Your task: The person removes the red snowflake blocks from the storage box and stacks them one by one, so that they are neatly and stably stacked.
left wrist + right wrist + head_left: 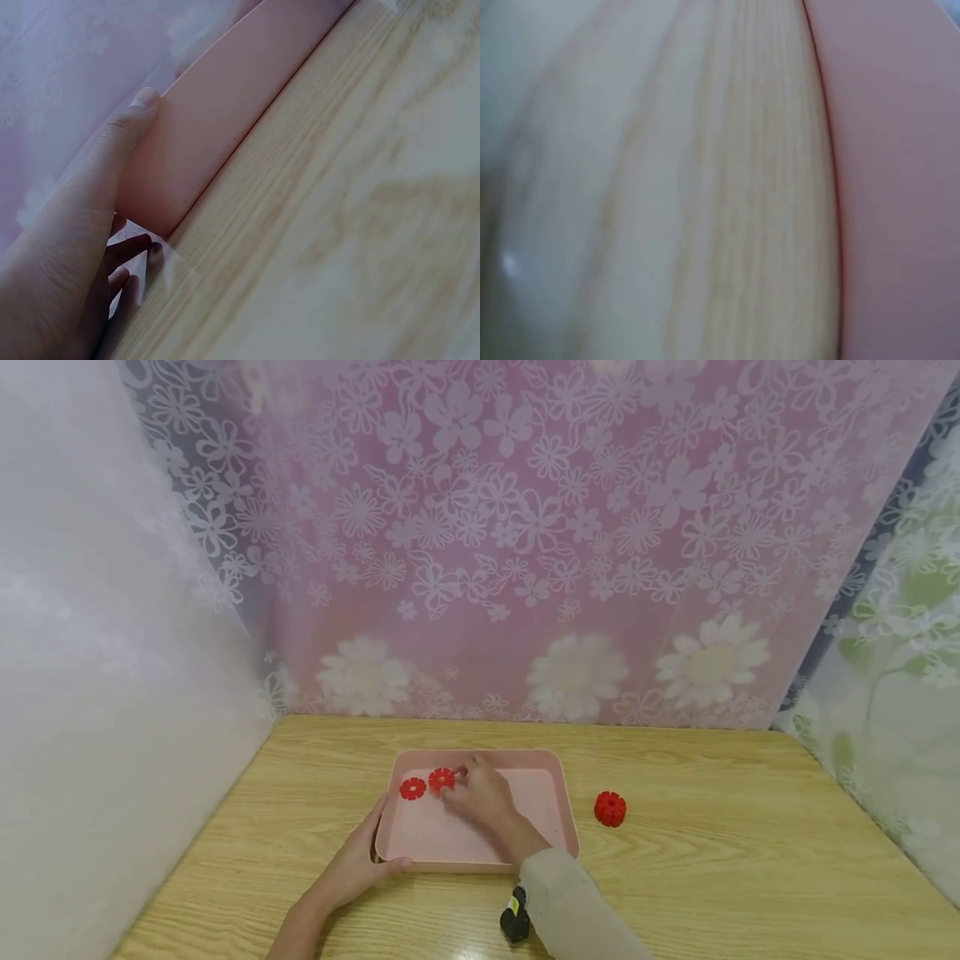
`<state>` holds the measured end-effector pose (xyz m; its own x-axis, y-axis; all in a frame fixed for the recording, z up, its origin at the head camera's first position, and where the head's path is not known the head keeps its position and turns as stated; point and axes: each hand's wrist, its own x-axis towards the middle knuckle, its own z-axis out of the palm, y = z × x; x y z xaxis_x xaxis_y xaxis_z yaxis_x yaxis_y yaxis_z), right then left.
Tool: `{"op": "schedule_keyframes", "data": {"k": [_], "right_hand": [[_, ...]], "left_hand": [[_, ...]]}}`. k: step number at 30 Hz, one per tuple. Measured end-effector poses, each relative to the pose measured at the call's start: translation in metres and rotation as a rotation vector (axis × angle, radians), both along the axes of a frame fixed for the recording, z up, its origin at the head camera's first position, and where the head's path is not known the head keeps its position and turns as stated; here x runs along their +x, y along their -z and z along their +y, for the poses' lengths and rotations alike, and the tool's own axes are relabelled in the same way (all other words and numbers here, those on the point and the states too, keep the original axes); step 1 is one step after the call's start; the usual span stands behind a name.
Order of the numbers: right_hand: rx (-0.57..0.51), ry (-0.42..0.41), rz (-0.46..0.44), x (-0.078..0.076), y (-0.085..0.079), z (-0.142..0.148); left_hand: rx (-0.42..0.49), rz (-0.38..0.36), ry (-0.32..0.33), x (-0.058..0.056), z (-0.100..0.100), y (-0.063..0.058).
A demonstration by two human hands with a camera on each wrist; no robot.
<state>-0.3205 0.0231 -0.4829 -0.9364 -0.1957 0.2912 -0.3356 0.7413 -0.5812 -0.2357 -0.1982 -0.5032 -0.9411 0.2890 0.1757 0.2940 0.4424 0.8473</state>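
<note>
A shallow pink tray (480,867) lies on the wooden table. My left hand (352,860) grips its near left corner, thumb along the front wall and fingers round the left side; the left wrist view shows this hand (90,195) against the pink wall too. Inside the tray, a red notched disc (412,788) lies flat near the left wall. Beside it, my right hand (486,795) pinches another red notched disc (442,779) at its right edge. The right wrist view shows the tray wall (900,180) and tabletop, not the hand.
Right of the tray, a small stack of red notched discs (611,808) sits on the wooden table (697,860). A black strap piece (514,917) hangs at my right sleeve. Behind the table stands a pink floral curtain (480,560); a white sheet (127,652) closes the left side.
</note>
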Motion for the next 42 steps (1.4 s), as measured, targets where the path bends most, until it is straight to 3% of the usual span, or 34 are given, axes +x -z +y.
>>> {"op": "schedule_keyframes", "data": {"k": [4,15,22,27,33,42], "right_hand": [[0.031,-0.014,0.035,0.001,-0.005,0.002],[-0.003,-0.067,-0.048,0.014,-0.029,0.012],[0.019,-0.092,-0.02,0.029,-0.044,0.031],[-0.035,-0.094,-0.012,0.041,-0.048,0.048],[-0.073,-0.105,0.065,0.05,-0.051,0.067],[-0.085,-0.02,0.067,0.06,-0.059,0.096]], "left_hand": [[0.0,0.004,0.004,-0.001,0.001,0.001],[0.0,0.002,0.006,-0.003,0.0,0.003],[0.0,-0.002,-0.001,-0.003,0.0,0.005],[0.012,0.005,0.004,-0.002,-0.001,0.005],[0.031,0.014,0.014,-0.002,-0.001,0.005],[-0.007,0.019,-0.004,-0.001,-0.001,0.004]]}}
